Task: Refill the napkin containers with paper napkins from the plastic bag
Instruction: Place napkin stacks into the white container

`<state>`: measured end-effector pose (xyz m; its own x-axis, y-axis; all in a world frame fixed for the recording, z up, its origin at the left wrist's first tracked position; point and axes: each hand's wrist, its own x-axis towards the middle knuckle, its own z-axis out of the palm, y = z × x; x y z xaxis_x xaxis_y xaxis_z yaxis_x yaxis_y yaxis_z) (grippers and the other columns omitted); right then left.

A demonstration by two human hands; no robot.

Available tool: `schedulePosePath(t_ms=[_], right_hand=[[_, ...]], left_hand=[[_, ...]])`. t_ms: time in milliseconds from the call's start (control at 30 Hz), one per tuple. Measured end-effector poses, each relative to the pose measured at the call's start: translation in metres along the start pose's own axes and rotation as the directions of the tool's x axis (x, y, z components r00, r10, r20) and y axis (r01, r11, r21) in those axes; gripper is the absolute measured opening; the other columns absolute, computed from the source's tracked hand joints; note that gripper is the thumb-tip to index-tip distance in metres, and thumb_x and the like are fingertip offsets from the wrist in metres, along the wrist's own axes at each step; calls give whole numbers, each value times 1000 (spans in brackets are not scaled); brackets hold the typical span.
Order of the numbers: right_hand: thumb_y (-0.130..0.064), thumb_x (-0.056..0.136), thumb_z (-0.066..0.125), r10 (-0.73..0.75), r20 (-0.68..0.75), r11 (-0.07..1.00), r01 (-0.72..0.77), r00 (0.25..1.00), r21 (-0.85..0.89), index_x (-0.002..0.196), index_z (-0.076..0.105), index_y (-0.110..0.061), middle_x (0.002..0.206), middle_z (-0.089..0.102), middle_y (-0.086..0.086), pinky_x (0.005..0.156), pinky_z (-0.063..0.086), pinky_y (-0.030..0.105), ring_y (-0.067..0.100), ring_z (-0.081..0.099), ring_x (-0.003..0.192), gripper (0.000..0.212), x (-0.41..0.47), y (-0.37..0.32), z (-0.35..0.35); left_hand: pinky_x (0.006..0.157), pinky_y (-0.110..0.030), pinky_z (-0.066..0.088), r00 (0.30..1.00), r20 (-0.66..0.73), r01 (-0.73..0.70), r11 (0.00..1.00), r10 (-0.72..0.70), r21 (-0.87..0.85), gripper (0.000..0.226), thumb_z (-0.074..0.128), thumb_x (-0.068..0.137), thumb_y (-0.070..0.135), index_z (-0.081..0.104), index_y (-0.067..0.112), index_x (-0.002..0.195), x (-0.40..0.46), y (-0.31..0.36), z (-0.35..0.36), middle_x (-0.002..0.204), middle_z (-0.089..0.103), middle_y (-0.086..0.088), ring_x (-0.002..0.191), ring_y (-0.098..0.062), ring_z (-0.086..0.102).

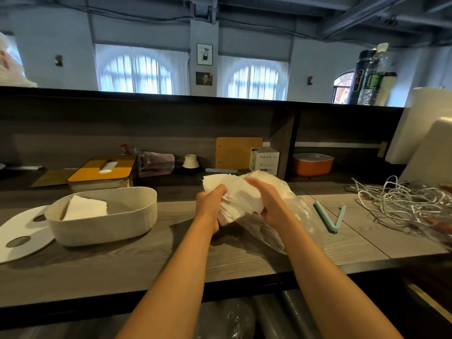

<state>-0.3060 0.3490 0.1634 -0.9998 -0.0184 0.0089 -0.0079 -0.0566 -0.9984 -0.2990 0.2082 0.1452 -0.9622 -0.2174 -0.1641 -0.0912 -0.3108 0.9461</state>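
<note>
Item: napkin refill, early stage. Napkin stack [234,192], soft white paper, fanned at the edges, gripped by left hand [210,204] and right hand [266,199], fingers curled round it, above the crinkled clear plastic bag [293,216]. Oval matte container [107,223] on the wood-grain counter [220,260] holds a few napkins; its flat lid [17,231] lies beside it. Filling remains
</note>
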Motion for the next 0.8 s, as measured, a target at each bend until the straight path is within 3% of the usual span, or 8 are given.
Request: schedulePosePath(t_ms=[67,133,200,300,400,500,667,800], right_hand=[[-29,86,73,-6,-84,976,-13,996,-218,117,66,-14,112,64,9,92,52,40,22,58,96,35,2,1,2],[-26,84,75,-22,-141,965,-16,990,-263,114,66,-14,95,62,4,83,54,34,19,57,85,33,0,2,2],[-24,87,72,-63,-230,979,16,971,-203,111,63,-16,91,59,2,76,51,32,17,55,82,27,0,3,-2],[-23,90,68,-177,-335,984,167,925,-58,108,66,-13,109,65,10,82,55,37,25,61,97,21,3,5,-6],[-28,89,67,-213,-269,959,254,939,126,107,66,-10,104,65,12,75,54,37,28,61,96,25,5,5,-4],[-27,88,69,-170,-218,980,189,961,70,98,70,-9,95,67,11,75,53,40,30,62,93,21,12,10,-1],[-26,86,73,51,-203,997,-36,978,75,99,68,-13,110,68,14,91,55,53,33,64,103,19,21,15,-1],[-27,90,68,122,-223,978,-79,967,194,93,61,-16,111,65,14,93,54,48,32,62,105,14,21,12,-1]], left_hand=[[90,-48,57,999,-32,23,1000,-24,-21,40,72,85,24,53,12,119,2,-1,-1,107,65,-12,96,-31,67],[92,-48,55,996,-56,65,993,-71,-98,41,72,86,30,53,15,119,3,-1,-3,109,65,-11,98,-30,66],[93,-48,54,991,-46,116,980,-124,-162,39,66,90,33,55,16,123,4,-1,-4,111,66,-11,100,-30,65],[92,-50,54,991,-65,107,976,-121,-191,38,58,97,25,51,17,133,6,-2,-3,115,64,-12,101,-31,64],[88,-49,56,989,51,145,949,-136,-279,40,56,98,35,53,14,132,1,-2,0,117,66,-15,102,-33,66],[92,-51,54,970,213,177,938,-115,-297,49,57,93,51,61,14,125,-2,-3,2,114,71,-16,106,-34,67],[89,-48,56,966,251,121,969,-65,-216,50,77,82,25,59,13,128,-3,-5,6,113,71,-14,104,-32,68],[92,-48,55,970,242,80,981,-36,-177,37,73,83,1,63,7,118,-5,-8,9,106,71,-13,100,-30,67]])
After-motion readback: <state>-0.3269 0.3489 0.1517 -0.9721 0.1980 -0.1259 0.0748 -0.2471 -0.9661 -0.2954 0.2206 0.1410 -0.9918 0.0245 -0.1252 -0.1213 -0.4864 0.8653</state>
